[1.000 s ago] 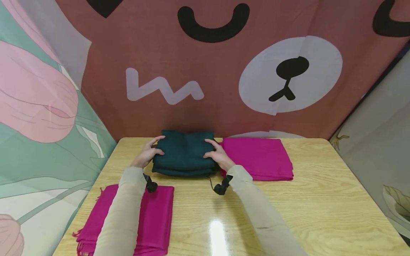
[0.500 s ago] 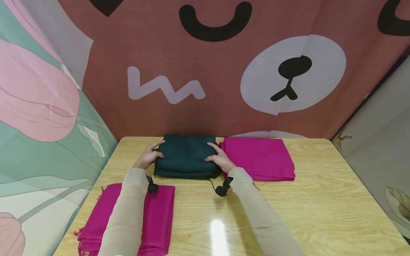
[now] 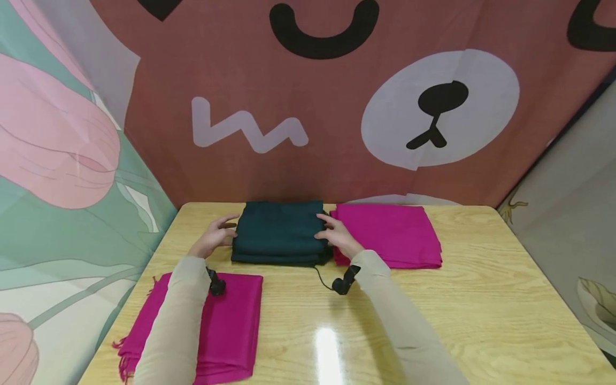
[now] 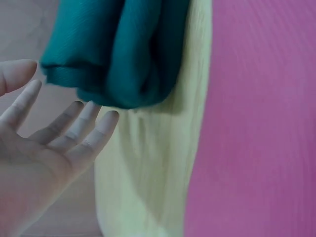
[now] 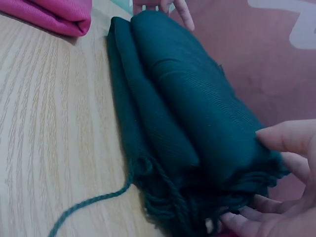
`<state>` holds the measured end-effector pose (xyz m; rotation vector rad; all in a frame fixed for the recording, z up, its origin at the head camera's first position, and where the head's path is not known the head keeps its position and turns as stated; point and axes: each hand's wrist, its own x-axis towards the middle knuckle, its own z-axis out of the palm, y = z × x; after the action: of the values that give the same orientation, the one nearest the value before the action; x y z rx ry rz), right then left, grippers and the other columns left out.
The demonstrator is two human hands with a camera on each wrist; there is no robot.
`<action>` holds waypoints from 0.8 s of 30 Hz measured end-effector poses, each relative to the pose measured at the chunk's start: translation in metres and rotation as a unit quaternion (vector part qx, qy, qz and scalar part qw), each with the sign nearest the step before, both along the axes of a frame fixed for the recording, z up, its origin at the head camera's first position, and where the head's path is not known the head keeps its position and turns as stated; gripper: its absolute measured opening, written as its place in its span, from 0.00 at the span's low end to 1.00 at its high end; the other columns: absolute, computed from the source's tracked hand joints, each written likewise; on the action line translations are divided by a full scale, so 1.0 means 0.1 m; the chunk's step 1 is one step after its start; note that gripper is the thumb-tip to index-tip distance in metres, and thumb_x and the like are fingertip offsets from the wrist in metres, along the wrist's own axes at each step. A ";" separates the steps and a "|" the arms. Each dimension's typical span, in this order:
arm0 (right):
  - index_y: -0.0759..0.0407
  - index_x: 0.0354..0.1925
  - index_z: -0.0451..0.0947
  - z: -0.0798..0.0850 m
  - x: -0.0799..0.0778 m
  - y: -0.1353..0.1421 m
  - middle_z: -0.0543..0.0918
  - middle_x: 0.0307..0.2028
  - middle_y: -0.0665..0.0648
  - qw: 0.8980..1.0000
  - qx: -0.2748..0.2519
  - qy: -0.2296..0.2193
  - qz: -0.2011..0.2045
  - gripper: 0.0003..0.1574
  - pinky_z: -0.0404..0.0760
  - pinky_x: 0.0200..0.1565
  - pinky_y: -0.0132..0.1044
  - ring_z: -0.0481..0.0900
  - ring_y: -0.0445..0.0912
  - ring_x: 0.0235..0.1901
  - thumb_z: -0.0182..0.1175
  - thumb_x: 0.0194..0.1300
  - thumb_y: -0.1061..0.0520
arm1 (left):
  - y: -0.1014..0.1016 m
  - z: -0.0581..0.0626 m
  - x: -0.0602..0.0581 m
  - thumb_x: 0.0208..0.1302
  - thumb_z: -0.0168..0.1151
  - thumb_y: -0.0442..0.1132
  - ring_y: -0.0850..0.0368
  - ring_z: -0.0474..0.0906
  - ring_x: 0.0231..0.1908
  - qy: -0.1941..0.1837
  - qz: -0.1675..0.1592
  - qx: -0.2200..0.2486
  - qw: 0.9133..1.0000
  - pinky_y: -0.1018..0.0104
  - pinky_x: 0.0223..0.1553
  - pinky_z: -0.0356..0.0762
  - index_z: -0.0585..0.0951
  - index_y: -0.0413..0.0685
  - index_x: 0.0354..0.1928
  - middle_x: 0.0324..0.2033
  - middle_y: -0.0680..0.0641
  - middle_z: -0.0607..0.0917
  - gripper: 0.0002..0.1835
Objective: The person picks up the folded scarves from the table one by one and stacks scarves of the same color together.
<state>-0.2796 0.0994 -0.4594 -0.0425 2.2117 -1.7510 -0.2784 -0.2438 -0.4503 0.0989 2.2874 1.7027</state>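
Observation:
A folded dark green scarf [image 3: 281, 230] lies flat near the back edge of the table. In the right wrist view, its fringed end [image 5: 168, 202] trails a twisted tassel over the wood. My left hand [image 3: 212, 238] stands just off the scarf's left end, fingers spread and nothing in them; a gap separates fingers [image 4: 101, 131] from cloth in the left wrist view. At the other end my right hand [image 3: 339, 234] holds the fringed edge, thumb on top and fingers lower at the side. Part of those fingers is hidden by the fringe.
A folded magenta scarf [image 3: 387, 235] lies directly right of the green one. Another fringed magenta scarf [image 3: 228, 326] sits at the front left, partly under my left forearm. The wooden table [image 3: 462, 321] meets a bear-printed cloth backdrop [image 3: 327, 176] behind.
The green scarf has come down flat toward the table and shifted slightly right. My left hand has let go and drawn off to the left; my right hand has moved slightly right.

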 end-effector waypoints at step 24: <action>0.62 0.63 0.60 0.38 0.37 0.30 0.67 0.54 0.70 0.998 -0.001 0.061 0.008 0.34 0.77 0.44 0.45 0.73 0.56 0.48 0.57 0.60 0.66 | 0.09 0.36 0.48 0.64 0.52 0.31 0.34 0.72 0.48 0.118 -0.018 -0.009 0.993 0.48 0.43 0.74 0.63 0.35 0.61 0.54 0.27 0.68 0.24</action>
<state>-0.2423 0.1297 -0.4217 -0.1723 2.2876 -1.7856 -0.2304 -0.2343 -0.4139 0.3537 2.4501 1.7345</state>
